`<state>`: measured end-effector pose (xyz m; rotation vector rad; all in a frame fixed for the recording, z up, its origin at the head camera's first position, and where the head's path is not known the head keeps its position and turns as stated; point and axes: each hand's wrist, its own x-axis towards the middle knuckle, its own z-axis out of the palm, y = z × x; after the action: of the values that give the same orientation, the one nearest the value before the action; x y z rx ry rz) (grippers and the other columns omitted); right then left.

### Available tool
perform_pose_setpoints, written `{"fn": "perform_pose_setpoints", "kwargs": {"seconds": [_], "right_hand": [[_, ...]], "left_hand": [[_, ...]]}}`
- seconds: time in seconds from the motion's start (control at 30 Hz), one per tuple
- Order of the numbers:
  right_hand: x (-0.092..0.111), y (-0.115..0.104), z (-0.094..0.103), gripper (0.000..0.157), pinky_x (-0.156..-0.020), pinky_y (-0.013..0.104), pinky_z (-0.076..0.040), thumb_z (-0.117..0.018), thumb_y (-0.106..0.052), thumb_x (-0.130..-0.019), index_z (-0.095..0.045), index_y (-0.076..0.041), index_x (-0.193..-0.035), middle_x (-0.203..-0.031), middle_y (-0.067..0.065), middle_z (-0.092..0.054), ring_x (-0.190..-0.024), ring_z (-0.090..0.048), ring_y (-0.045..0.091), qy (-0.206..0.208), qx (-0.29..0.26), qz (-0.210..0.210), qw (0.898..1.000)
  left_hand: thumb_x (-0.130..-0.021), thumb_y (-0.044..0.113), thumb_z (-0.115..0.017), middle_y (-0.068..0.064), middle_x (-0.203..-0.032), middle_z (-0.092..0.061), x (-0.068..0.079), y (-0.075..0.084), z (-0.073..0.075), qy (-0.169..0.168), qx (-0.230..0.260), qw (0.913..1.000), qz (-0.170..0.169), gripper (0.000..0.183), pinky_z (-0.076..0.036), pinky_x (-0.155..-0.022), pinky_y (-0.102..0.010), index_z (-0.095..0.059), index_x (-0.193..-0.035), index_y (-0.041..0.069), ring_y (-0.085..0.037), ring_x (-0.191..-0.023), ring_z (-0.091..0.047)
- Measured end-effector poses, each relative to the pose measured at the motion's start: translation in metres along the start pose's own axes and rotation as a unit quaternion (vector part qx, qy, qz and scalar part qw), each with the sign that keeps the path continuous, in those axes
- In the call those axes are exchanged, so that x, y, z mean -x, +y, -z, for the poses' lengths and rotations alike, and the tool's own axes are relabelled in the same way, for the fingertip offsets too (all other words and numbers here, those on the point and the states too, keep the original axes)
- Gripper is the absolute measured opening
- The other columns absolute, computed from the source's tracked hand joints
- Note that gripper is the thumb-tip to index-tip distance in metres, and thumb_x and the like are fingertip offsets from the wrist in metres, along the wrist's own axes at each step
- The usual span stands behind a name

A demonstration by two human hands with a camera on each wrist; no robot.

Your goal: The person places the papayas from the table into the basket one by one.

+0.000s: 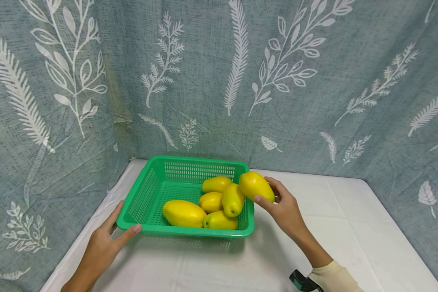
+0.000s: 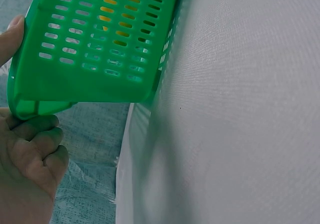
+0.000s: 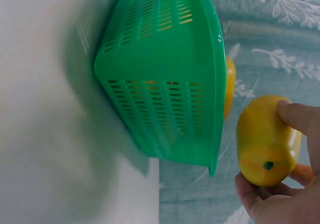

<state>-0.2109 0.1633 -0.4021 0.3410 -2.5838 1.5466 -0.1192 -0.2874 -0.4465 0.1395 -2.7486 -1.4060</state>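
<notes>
A green plastic basket [image 1: 184, 231] with slotted walls stands on the white-covered table. My left hand [image 1: 101, 248] holds its near left corner, thumb on the front rim; in the left wrist view the fingers [image 2: 47, 140] curl against the rim. My right hand [image 1: 287, 211] grips a smooth yellow mango [image 1: 256, 187] at the basket's right rim. In the right wrist view this mango [image 3: 265, 139] is above rim height, outside the wall, its green stem spot facing the camera. Several more mangoes [image 1: 184, 213] lie inside the basket, mostly toward its right side.
A blue-grey curtain [image 1: 204, 81] with white leaf prints hangs behind the table and along both sides. White cloth [image 1: 336, 219] covers the table. A dark strapped device [image 1: 302, 280] sits by the right wrist, next to a cream sleeve [image 1: 333, 278].
</notes>
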Motion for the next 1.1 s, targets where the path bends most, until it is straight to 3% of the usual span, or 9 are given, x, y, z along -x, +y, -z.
{"fn": "perform_pose_setpoints", "kwargs": {"seconds": [0.53, 1.1], "right_hand": [[-0.002, -0.016, -0.009, 0.07, -0.112, 0.053, -0.05, -0.08, -0.04, -0.097, -0.051, -0.015, -0.155, -0.142, 0.006, -0.063, -0.126, -0.061, 0.025, -0.023, -0.013, 0.014, 1.0], [-0.004, -0.028, -0.021, 0.069, -0.109, 0.05, -0.053, -0.079, -0.039, -0.098, -0.051, -0.015, -0.157, -0.14, 0.005, -0.065, -0.123, -0.061, 0.022, -0.034, -0.003, 0.024, 0.999]], "left_hand": [[-0.104, 0.044, -0.069, -0.025, -0.174, -0.019, 0.002, 0.003, 0.001, 0.002, -0.007, 1.0, 0.0, 0.096, -0.038, -0.11, -0.075, -0.003, -0.172, 0.025, -0.057, -0.151, -0.033], [-0.104, 0.045, -0.07, -0.025, -0.174, -0.016, 0.001, 0.002, 0.002, -0.003, -0.002, 1.0, 0.004, 0.097, -0.037, -0.111, -0.076, -0.003, -0.172, 0.025, -0.059, -0.151, -0.031]]}}
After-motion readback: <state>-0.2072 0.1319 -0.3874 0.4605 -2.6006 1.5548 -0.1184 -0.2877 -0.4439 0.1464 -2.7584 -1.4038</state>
